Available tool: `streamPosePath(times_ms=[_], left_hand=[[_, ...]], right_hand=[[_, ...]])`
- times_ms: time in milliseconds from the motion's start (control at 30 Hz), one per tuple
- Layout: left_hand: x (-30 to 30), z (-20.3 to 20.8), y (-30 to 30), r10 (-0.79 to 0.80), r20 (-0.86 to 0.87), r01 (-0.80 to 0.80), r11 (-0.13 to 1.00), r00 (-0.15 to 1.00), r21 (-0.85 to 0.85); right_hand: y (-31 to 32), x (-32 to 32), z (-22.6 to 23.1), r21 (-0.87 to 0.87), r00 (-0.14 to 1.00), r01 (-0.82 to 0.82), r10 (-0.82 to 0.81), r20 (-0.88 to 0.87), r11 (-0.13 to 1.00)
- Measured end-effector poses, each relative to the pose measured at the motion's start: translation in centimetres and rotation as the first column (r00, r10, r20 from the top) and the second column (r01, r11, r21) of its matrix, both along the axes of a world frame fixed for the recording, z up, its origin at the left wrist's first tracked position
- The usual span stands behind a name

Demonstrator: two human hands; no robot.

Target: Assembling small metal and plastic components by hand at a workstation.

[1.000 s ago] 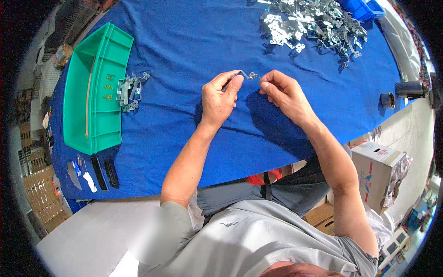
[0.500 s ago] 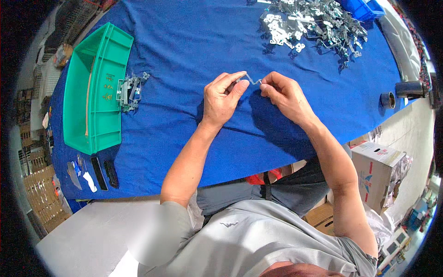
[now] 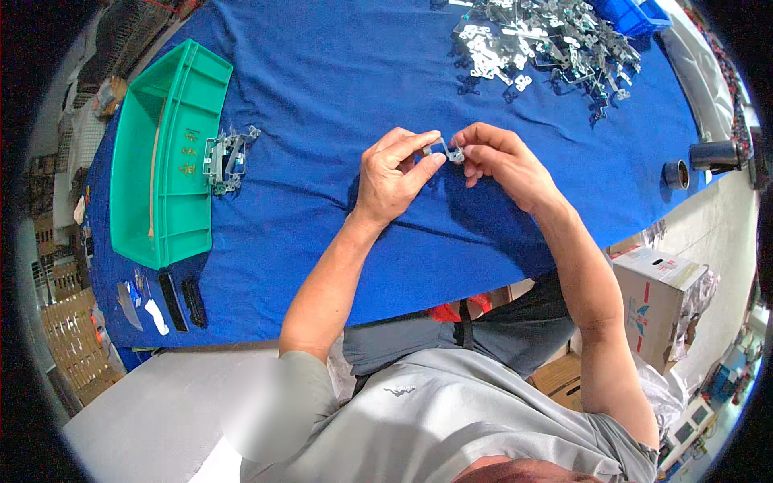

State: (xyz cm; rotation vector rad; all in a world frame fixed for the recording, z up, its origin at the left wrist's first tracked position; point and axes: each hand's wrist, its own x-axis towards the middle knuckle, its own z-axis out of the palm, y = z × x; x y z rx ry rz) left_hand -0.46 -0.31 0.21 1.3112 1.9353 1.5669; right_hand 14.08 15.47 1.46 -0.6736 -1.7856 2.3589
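Above the middle of the blue cloth, a small bent metal bracket (image 3: 456, 154) spans the gap between my two hands. My left hand (image 3: 390, 175) is closed, pinching one end of it between thumb and fingers. At the bracket's other end, a flat tab with holes, my right hand (image 3: 509, 165) grips with thumb and forefinger. Similar metal brackets lie in a large loose heap (image 3: 555, 48) at the far right. A smaller stack of brackets (image 3: 226, 163) sits at the left, beside the green bin.
A green plastic bin (image 3: 187, 205) stands on the blue cloth (image 3: 322, 88) at the left. Small tools and black strips (image 3: 173, 303) lie near the front left edge. A blue tray (image 3: 632, 18) is at the far right; a dark round ring (image 3: 676, 175) sits by the right edge.
The bracket has turned between my fingers, so its flat tab now shows. My right hand has shifted its grip, with its lower fingers now showing beneath the tab. My left hand stays nearly in place.
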Motion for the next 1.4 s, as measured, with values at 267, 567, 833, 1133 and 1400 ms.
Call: streamPosePath(times_ms=[267,567,833,1133,1400], left_hand=[[0.0,-0.4,0.2,-0.035,-0.061,0.04,0.996,0.998,0.077],[-0.5,-1.5,0.0,0.109,0.181,-0.104,0.994,0.978,-0.035],[-0.1,-0.6,0.1,0.14,0.297,-0.131,0.99,0.945,-0.051],[-0.5,-0.8,0.1,0.057,0.143,-0.061,0.998,0.988,0.026],[-0.3,-0.3,0.0,0.007,0.06,-0.008,1.0,0.998,0.019]], right_hand=[[-0.2,0.0,0.1,0.16,0.999,-0.016,0.009,0.045,0.987],[-0.8,-0.1,1.1,0.165,0.992,0.107,-0.117,0.048,0.98],[-1.4,-0.2,0.4,0.41,0.998,0.034,-0.049,0.028,0.911],[-1.2,-0.1,0.2,0.535,0.995,0.035,-0.081,0.064,0.844],[-0.7,-0.1,0.6,0.235,0.996,0.01,-0.031,0.085,0.972]])
